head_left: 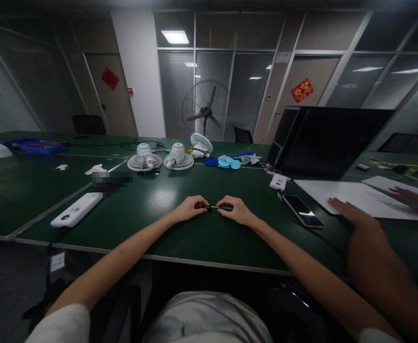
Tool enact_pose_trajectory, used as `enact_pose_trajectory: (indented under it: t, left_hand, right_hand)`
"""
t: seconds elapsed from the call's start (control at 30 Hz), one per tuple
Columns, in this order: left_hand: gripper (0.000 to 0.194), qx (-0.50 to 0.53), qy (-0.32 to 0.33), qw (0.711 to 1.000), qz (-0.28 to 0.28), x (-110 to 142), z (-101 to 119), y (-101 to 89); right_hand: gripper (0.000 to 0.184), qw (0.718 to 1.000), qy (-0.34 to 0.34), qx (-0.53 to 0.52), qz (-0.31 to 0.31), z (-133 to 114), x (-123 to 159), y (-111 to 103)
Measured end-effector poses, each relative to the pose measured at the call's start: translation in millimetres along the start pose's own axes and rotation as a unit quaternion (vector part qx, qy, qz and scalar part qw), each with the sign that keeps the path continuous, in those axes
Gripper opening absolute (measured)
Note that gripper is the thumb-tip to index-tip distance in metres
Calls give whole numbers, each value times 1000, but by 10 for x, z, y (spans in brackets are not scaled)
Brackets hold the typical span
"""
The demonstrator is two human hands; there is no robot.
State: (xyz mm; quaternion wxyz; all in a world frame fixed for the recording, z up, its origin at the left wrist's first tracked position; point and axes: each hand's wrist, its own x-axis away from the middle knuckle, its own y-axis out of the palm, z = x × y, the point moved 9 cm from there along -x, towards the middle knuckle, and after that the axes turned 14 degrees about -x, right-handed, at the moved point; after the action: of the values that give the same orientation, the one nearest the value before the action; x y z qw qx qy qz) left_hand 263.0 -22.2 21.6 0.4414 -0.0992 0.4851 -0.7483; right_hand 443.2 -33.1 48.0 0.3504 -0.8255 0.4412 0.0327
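Observation:
Over the green table, my right hand (238, 210) is closed around the dark handle of a screwdriver (226, 207). Its thin metal shaft points left, toward my left hand (190, 208). The fingers of that hand pinch a small black part (207, 208) at the shaft's end. Too little of the part shows to name it, and whether the tip sits inside it I cannot tell. Both hands are low over the table, close together in front of my body.
Beyond my hands stand small white fans (144, 159) and blue fan blades (227, 162). A white power strip (76, 209) lies left. Right are a phone (303, 211), a white charger (278, 182), a black computer case (316, 140) and another person's hand (350, 209) on white sheets (323, 190).

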Motion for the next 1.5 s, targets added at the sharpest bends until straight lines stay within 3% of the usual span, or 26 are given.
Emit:
enact_pose_trajectory:
  t: [0.23,0.9,1.1,1.5]
  left_hand:
    - [27,-5,-10,1000,2,17,21,-23]
    - [27,6,-1,1000,-9,4,18,23]
    - [26,-4,-2,1000,-3,14,30,13]
    - [24,-12,10,1000,-2,38,76,-30]
  right_hand:
    - [20,1000,-2,-22,9,-13,30,-26]
    - [24,998,0,-56,-9,-128,-64,164]
    - [22,999,-11,-49,18,-122,-11,58]
    - [21,999,-9,-31,0,-118,22,55]
